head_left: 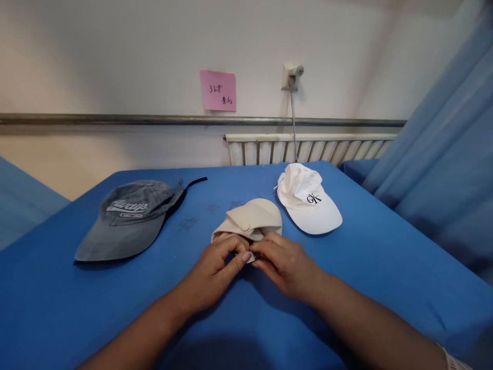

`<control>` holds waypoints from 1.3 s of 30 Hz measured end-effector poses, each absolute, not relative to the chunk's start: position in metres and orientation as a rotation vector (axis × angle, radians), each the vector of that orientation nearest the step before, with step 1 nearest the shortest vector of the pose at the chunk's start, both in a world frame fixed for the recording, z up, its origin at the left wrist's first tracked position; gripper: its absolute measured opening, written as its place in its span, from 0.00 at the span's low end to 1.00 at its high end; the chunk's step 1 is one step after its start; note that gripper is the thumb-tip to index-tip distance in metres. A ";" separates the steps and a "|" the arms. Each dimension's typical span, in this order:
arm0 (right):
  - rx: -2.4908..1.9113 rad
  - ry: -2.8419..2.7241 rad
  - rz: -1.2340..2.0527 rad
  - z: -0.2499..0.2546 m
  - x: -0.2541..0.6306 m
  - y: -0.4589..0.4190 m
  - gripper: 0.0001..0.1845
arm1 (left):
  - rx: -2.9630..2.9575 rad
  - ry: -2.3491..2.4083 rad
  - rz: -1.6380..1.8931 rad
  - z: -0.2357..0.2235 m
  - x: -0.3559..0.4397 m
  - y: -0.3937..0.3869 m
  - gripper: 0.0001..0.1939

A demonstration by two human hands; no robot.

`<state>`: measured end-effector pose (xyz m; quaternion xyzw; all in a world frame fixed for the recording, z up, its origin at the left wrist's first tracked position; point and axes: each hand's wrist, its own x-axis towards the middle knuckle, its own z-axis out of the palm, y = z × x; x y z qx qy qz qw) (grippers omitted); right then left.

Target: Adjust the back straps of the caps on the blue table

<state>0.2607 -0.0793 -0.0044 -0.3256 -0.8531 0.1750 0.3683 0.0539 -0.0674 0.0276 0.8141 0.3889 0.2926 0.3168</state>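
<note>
A beige cap [256, 216] lies in the middle of the blue-covered table, its crown folded and its rear edge towards me. At that edge, my left hand [217, 264] pinches the cap's strap between thumb and fingers, a pale strap end showing by the thumb. My right hand [290, 264] is closed on the strap from the other side, with something small and dark at its fingertips. The fingers hide most of the strap. To the left sits a grey cap [131, 218] with white lettering and a dark loose strap. A white cap [308, 200] with a black logo lies to the right.
The blue table cover [115, 308] stretches to the wall. Behind it are a metal rail [154, 119], a radiator [316, 149], a pink note [217, 91] and a plugged-in socket [291, 77] with a hanging cable. A blue curtain [442, 133] hangs at the right.
</note>
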 end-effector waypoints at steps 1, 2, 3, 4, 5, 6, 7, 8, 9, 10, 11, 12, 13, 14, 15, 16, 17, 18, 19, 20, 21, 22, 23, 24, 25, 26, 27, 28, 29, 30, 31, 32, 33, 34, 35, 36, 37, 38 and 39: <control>-0.875 -2.190 0.477 -0.006 0.260 -0.079 0.07 | 2.157 1.025 0.768 0.028 0.054 -0.068 0.11; -0.910 -2.178 0.511 -0.007 0.259 -0.078 0.05 | 2.177 1.028 0.774 0.029 0.054 -0.069 0.08; -0.936 -2.149 0.552 -0.008 0.259 -0.078 0.04 | 2.207 1.034 0.787 0.029 0.055 -0.069 0.05; -0.953 -2.104 0.598 -0.009 0.259 -0.077 0.04 | 2.245 1.041 0.802 0.029 0.055 -0.069 0.04; -0.958 -2.057 0.644 -0.010 0.260 -0.076 0.04 | 2.290 1.047 0.813 0.028 0.055 -0.070 0.08; -0.952 -2.020 0.683 -0.011 0.260 -0.076 0.04 | 2.339 1.050 0.818 0.027 0.056 -0.069 0.10; -0.938 -1.994 0.715 -0.011 0.260 -0.076 0.05 | 2.388 1.051 0.819 0.026 0.056 -0.069 0.10; -0.920 -1.981 0.742 -0.012 0.259 -0.075 0.05 | 2.435 1.055 0.815 0.024 0.056 -0.068 0.08; -0.901 -1.976 0.763 -0.012 0.259 -0.075 0.05 | 2.480 1.060 0.806 0.022 0.056 -0.068 0.05; -0.886 -1.973 0.779 -0.012 0.258 -0.076 0.05 | 2.521 1.064 0.798 0.021 0.056 -0.067 0.03; -0.876 -1.961 0.790 -0.013 0.258 -0.076 0.05 | 2.558 1.066 0.790 0.020 0.056 -0.066 0.03; -0.873 -1.939 0.801 -0.013 0.257 -0.077 0.06 | 2.588 1.063 0.780 0.020 0.055 -0.065 0.03; -0.872 -1.910 0.817 -0.014 0.255 -0.077 0.06 | 2.608 1.057 0.765 0.020 0.055 -0.065 0.03; -0.870 -1.879 0.841 -0.015 0.254 -0.078 0.06 | 2.619 1.048 0.750 0.021 0.054 -0.064 0.03; -0.867 -1.844 0.879 -0.017 0.252 -0.078 0.07 | 2.622 1.039 0.736 0.023 0.053 -0.062 0.03; -0.861 -1.802 0.940 -0.020 0.250 -0.077 0.07 | 2.617 1.030 0.720 0.024 0.052 -0.061 0.03; -0.852 -1.752 1.029 -0.023 0.248 -0.076 0.08 | 2.605 1.017 0.703 0.026 0.050 -0.060 0.03; -0.839 -1.689 1.143 -0.026 0.245 -0.075 0.09 | 2.587 1.006 0.688 0.027 0.050 -0.059 0.03; -0.821 -1.613 1.268 -0.029 0.243 -0.073 0.11 | 2.564 1.003 0.679 0.027 0.049 -0.059 0.04; -0.798 -1.527 1.386 -0.032 0.242 -0.070 0.14 | 2.541 1.013 0.693 0.027 0.048 -0.059 0.04; -0.773 -1.439 1.482 -0.034 0.241 -0.067 0.16 | 2.521 1.042 0.742 0.026 0.048 -0.060 0.03; -0.748 -1.356 1.548 -0.036 0.241 -0.064 0.18 | 2.507 1.095 0.833 0.025 0.049 -0.062 0.01; -0.728 -1.284 1.582 -0.036 0.242 -0.061 0.20 | 2.497 1.162 0.965 0.024 0.049 -0.065 0.05; -0.711 -1.225 1.592 -0.036 0.243 -0.058 0.21 | 2.484 1.224 1.111 0.023 0.050 -0.069 0.08; -0.699 -1.182 1.588 -0.035 0.244 -0.056 0.21 | 2.462 1.268 1.232 0.022 0.051 -0.072 0.10; -0.692 -1.157 1.579 -0.034 0.246 -0.055 0.21 | 2.422 1.290 1.293 0.022 0.052 -0.075 0.10; -0.690 -1.150 1.565 -0.032 0.247 -0.054 0.21 | 2.364 1.291 1.274 0.022 0.054 -0.078 0.08; -0.693 -1.159 1.548 -0.031 0.247 -0.054 0.21 | 2.287 1.270 1.193 0.022 0.055 -0.080 0.05; -0.698 -1.177 1.528 -0.030 0.247 -0.055 0.21 | 2.193 1.240 1.082 0.021 0.058 -0.081 0.04; -0.704 -1.198 1.510 -0.029 0.246 -0.057 0.21 | 2.093 1.212 0.977 0.021 0.060 -0.082 0.06; -0.708 -1.218 1.497 -0.029 0.244 -0.058 0.21 | 2.001 1.189 0.906 0.020 0.062 -0.081 0.08; -0.710 -1.235 1.490 -0.030 0.243 -0.060 0.21 | 1.929 1.172 0.868 0.018 0.065 -0.081 0.10; -0.711 -1.250 1.487 -0.031 0.242 -0.061 0.21 | 1.881 1.163 0.856 0.017 0.067 -0.080 0.12; -0.715 -1.269 1.484 -0.032 0.241 -0.062 0.21 | 1.859 1.162 0.859 0.016 0.069 -0.080 0.12; -0.724 -1.292 1.477 -0.033 0.241 -0.063 0.21 | 1.860 1.168 0.865 0.015 0.070 -0.079 0.12; -0.737 -1.320 1.462 -0.035 0.241 -0.063 0.21 | 1.875 1.179 0.872 0.014 0.071 -0.080 0.11; -0.751 -1.353 1.435 -0.036 0.242 -0.063 0.21 | 1.899 1.194 0.877 0.013 0.071 -0.080 0.10; -0.767 -1.394 1.396 -0.036 0.244 -0.063 0.21 | 1.923 1.207 0.880 0.013 0.072 -0.081 0.10; -0.782 -1.441 1.346 -0.036 0.246 -0.064 0.20 | 1.940 1.214 0.882 0.013 0.072 -0.081 0.09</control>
